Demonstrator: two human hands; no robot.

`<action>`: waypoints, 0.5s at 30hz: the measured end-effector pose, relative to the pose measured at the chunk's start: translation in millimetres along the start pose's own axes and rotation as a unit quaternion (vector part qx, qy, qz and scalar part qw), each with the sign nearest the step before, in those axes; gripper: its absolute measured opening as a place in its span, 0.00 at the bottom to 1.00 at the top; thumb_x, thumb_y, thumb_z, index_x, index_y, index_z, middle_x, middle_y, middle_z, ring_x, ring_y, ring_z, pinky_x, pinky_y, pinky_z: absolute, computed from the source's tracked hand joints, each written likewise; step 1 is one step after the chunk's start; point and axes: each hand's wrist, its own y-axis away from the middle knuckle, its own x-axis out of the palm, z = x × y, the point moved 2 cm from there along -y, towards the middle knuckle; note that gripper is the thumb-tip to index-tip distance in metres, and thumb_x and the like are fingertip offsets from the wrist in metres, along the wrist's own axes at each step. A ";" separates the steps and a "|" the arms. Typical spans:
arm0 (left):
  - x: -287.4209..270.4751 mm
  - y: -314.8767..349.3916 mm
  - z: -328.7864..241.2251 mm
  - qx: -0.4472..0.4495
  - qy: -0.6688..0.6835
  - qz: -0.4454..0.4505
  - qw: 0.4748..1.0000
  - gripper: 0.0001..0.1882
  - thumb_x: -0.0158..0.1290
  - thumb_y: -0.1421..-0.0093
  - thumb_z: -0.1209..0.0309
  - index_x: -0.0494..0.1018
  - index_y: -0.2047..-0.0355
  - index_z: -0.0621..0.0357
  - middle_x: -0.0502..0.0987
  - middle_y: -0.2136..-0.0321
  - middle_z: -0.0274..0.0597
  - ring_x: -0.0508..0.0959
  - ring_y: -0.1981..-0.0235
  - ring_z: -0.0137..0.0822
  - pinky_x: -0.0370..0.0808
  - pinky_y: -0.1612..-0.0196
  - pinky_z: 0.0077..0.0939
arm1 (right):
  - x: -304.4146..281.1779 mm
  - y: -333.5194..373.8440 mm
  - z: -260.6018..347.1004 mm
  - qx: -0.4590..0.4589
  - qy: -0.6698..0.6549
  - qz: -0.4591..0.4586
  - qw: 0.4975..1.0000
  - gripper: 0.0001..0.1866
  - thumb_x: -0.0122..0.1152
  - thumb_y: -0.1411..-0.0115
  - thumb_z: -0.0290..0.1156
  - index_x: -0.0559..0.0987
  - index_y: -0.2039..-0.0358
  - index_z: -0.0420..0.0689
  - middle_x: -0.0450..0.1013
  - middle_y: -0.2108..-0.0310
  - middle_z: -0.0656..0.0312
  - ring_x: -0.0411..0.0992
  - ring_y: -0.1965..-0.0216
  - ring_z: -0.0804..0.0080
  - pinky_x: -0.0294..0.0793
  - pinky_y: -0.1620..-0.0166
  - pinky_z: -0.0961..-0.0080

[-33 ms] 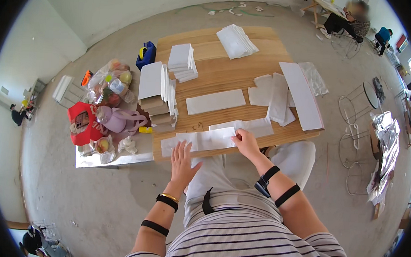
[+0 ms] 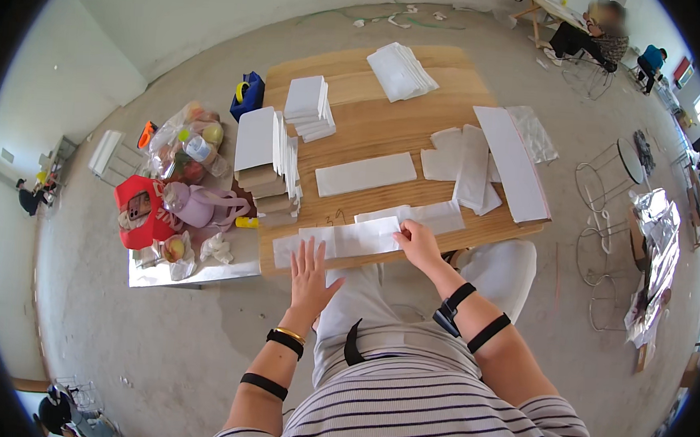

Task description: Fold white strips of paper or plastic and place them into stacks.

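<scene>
The white strip (image 2: 365, 237) lies flat along the near edge of the wooden table (image 2: 371, 132), just in front of the person's lap. The right hand (image 2: 419, 245) has its right end pinched between thumb and bent fingers, while the left hand (image 2: 308, 284) is spread wide, palm down, fingertips over the left part and gripping nothing; whether they press on it I cannot tell. The piece in hand looks midway through handling: it is laid out lengthwise, but its left end overlaps a thinner pale layer, and the pictures do not show whether the two are joined. Beyond the right hand lies another strip (image 2: 446, 216), partly tucked behind the first, and a flat panel (image 2: 366, 174) rests farther in, untouched. The loose pieces (image 2: 442, 162) at the right overlap untidily and seem not yet dealt with. By contrast, the tall stack (image 2: 257, 137), the short stack (image 2: 305, 97) and the fanned pile (image 2: 401, 71) sit gathered, apparently the more settled part of the work.
</scene>
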 end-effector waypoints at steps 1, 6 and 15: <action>5.1 1.1 1.7 0.001 0.000 -0.002 1.000 0.38 0.60 0.43 0.53 0.61 0.38 0.60 0.62 0.38 0.57 0.56 0.32 0.58 0.52 0.32 0.56 | 0.5 0.9 0.7 -0.008 -0.015 -0.014 1.000 0.11 0.65 0.44 0.33 0.74 0.70 0.40 0.76 0.75 0.53 0.76 0.71 0.54 0.72 0.67 0.62; 34.4 5.6 2.6 -0.048 -0.043 0.102 0.993 0.45 0.52 0.39 0.46 0.48 0.29 0.53 0.47 0.29 0.53 0.45 0.28 0.54 0.35 0.31 0.62 | -2.6 -3.0 -14.4 -0.019 -0.058 -0.067 0.996 0.12 0.66 0.44 0.30 0.73 0.64 0.42 0.77 0.74 0.55 0.77 0.70 0.54 0.73 0.67 0.62; 39.1 -13.4 -12.0 -0.064 -0.049 0.084 0.993 0.39 0.46 0.35 0.47 0.51 0.30 0.54 0.51 0.31 0.52 0.48 0.29 0.52 0.35 0.31 0.63 | -8.3 -11.5 -21.2 -0.008 -0.002 -0.114 0.993 0.16 0.66 0.44 0.30 0.68 0.61 0.45 0.77 0.74 0.56 0.77 0.69 0.54 0.73 0.66 0.60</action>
